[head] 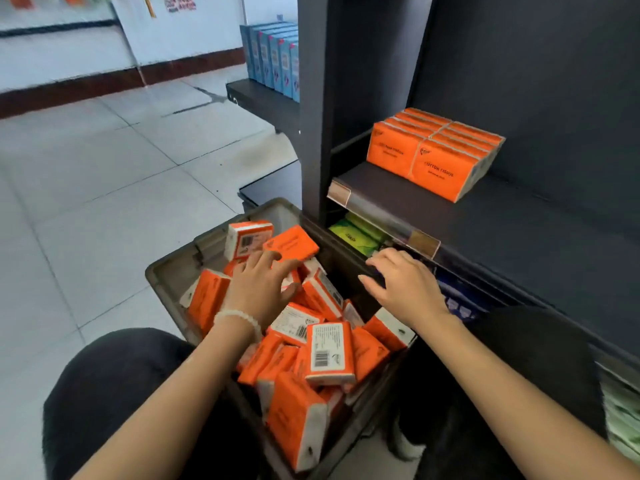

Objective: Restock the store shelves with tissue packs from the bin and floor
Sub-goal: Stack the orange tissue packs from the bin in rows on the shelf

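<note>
Tissue packs (304,344) crowd the bin (173,271) to its rim.

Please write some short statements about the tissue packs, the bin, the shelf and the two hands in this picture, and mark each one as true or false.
1. The grey bin holds many orange tissue packs lying in disorder. True.
2. The left hand reaches into the bin, onto the packs. True.
3. The right hand holds a pack in a closed grip. False: it is open and empty, near the bin's far edge.
4. The dark shelf is completely full of orange packs. False: only one neat block of shelved packs stands there, most of the shelf is bare.
5. Blue boxes stand on a farther shelf. True.
</note>
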Action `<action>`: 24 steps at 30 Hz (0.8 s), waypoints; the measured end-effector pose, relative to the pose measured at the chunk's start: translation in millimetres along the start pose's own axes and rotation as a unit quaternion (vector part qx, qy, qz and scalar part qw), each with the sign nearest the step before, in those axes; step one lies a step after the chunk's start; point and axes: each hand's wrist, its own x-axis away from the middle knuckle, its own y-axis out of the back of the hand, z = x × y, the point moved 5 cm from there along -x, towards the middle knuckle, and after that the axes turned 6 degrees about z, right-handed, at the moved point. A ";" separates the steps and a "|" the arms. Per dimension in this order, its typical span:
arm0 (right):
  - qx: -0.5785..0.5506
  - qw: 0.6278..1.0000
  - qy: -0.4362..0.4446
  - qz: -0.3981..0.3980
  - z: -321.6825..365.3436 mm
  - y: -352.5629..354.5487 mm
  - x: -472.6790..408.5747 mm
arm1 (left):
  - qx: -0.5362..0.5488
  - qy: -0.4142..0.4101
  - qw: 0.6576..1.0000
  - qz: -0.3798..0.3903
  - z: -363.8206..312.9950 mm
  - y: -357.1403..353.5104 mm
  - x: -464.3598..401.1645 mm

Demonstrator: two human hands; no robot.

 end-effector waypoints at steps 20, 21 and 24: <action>-0.073 0.981 -0.085 0.161 37.3 -148.3 -75.4 | 0.006 0.272 0.956 0.105 121.9 -97.1 12.3; -0.075 0.978 -0.093 0.171 36.1 -157.1 -79.2 | 0.012 0.268 0.958 0.105 126.6 -103.1 7.7; -0.096 0.969 -0.115 0.196 32.4 -180.8 -87.7 | 0.029 0.249 0.962 0.111 136.5 -113.3 -6.5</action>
